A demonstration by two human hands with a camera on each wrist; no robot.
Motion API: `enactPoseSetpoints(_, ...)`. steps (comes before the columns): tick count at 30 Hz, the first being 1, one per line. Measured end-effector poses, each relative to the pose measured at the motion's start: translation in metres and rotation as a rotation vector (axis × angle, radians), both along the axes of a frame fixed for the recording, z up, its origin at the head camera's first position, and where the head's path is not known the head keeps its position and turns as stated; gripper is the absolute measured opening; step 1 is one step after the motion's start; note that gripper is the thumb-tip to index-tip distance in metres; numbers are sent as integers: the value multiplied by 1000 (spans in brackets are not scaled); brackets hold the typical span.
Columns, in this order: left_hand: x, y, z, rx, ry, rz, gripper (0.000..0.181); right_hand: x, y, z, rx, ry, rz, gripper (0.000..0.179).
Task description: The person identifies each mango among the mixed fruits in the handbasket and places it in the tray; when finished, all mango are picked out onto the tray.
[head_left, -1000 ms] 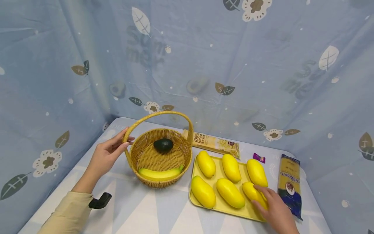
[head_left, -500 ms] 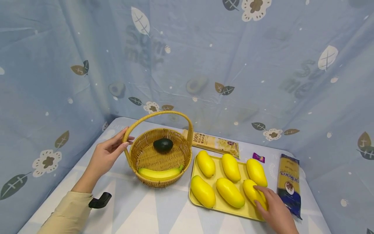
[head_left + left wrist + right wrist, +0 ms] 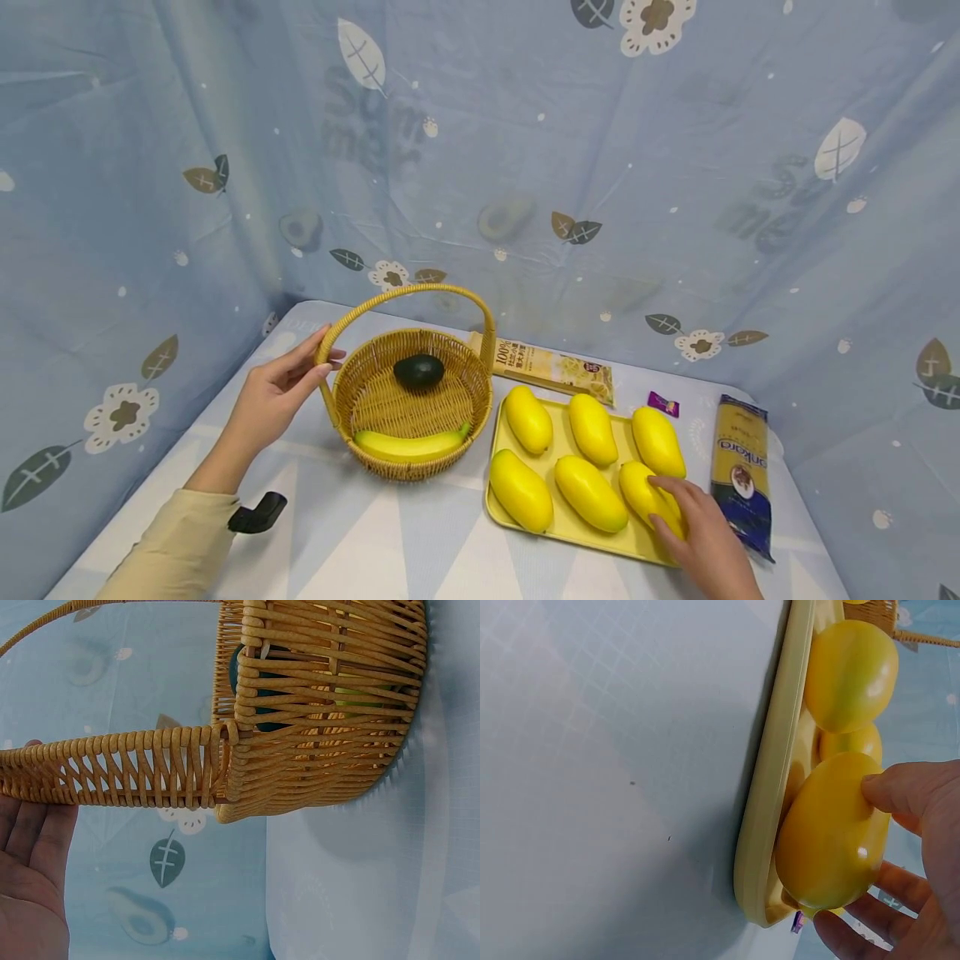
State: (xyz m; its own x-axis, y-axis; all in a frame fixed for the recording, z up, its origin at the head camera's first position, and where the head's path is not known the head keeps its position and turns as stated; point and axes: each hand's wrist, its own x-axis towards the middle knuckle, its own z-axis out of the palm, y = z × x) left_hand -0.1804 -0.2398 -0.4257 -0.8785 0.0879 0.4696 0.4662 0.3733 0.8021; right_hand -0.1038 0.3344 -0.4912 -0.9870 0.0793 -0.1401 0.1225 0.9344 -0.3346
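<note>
My left hand [image 3: 272, 396] holds the left side of the arched handle of a wicker basket [image 3: 480, 417], thumb in front and fingers behind. In the left wrist view, the fingers [image 3: 46, 832] reach behind the woven handle [image 3: 112, 769]. Inside the basket lie a dark green avocado [image 3: 420, 372] and a yellow banana [image 3: 408, 447]. With thumb and fingers, my right hand [image 3: 708, 529] grips the front right mango [image 3: 647, 496] on a yellow tray [image 3: 577, 542]. The right wrist view shows the thumb pressed on that mango [image 3: 832, 832], its fingers around the lower end.
Several other mangoes, among them the front middle mango [image 3: 591, 493], share the tray. Behind it lie a long pasta packet [image 3: 555, 369] and a small purple wrapper [image 3: 663, 405]. A blue and gold packet [image 3: 741, 475] lies right of the tray. Patterned curtains [image 3: 525, 167] enclose the table.
The mango under my right hand has shifted and turned slightly on the tray, with the hand moving a little along with it. My left hand and the basket stay in place.
</note>
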Motion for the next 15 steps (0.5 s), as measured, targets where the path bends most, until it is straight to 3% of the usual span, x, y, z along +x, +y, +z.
enactPoseSetpoints(6,0,0,0,-4,-1,5,59,1,0,-3,9,14,20,56)
enactPoseSetpoints(15,0,0,0,-2,1,6,61,0,-3,-3,25,25,-27,57)
